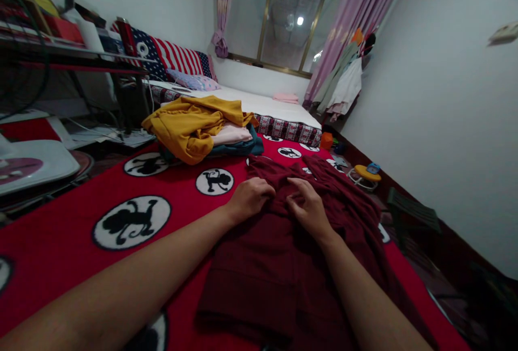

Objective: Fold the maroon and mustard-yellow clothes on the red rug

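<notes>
A maroon garment (254,275) lies spread and partly bunched on the red blanket with round monkey prints (186,216). I cannot make out what kind of garment it is. On its upper middle rests my left hand (251,198), its fingers curled closed on the cloth. My right hand (309,208) is just to the right, fingers bent and thumb apart from the forefinger, fingertips touching the same cloth. Some folds under both hands are hidden. Beyond my left hand sits a pile of clothes, with a mustard yellow garment (190,124) on top.
At the left stands a cluttered desk (101,65), with a white chair (40,162) below it. Another bed (243,95) with a white top lies beneath the window. A yellow round stool (366,173) and a dark green stool (413,208) stand along the right wall.
</notes>
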Tool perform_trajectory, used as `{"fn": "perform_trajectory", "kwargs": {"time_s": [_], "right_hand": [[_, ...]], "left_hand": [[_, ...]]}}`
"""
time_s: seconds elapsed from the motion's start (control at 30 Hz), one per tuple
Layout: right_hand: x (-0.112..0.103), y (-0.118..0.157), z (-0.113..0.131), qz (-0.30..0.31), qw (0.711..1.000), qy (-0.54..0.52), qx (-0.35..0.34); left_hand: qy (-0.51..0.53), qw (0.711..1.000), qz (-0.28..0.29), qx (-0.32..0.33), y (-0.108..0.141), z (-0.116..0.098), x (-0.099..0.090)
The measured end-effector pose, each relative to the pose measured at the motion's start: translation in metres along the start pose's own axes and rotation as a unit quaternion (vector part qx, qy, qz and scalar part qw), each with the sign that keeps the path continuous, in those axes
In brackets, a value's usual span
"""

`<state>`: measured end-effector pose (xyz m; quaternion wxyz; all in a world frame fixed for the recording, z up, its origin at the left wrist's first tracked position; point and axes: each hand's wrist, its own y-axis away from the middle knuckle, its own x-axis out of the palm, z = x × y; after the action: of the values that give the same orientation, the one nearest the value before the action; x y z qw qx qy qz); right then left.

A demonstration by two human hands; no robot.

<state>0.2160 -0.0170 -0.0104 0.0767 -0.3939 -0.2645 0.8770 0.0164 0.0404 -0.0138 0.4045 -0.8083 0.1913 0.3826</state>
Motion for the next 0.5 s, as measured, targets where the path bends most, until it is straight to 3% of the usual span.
{"fn": "perform_trajectory", "kwargs": {"time_s": [0.1, 0.17, 0.23, 0.33, 0.43, 0.5], "right_hand": [[0.005, 0.002, 0.003, 0.061, 0.996, 0.011, -0.06], [0.008, 0.003, 0.002, 0.08, 0.993, 0.025, -0.077], [0.011, 0.004, 0.0, 0.076, 0.994, 0.029, -0.071], [0.014, 0.004, 0.002, 0.07, 0.994, 0.047, -0.064], [0.016, 0.004, 0.003, 0.075, 0.992, 0.076, -0.07], [0.017, 0.005, 0.004, 0.075, 0.991, 0.081, -0.072]], "left_hand": [[0.017, 0.997, 0.038, 0.062, 0.004, -0.009, 0.003], [0.019, 0.999, 0.005, 0.038, 0.003, -0.011, -0.001], [0.016, 0.997, -0.075, -0.026, -0.002, -0.005, -0.009], [-0.007, 0.97, -0.173, -0.172, -0.018, 0.019, -0.019], [0.004, 0.944, -0.137, -0.299, -0.042, 0.049, -0.02], [0.02, 0.939, -0.099, -0.329, -0.059, 0.065, -0.015]]}}
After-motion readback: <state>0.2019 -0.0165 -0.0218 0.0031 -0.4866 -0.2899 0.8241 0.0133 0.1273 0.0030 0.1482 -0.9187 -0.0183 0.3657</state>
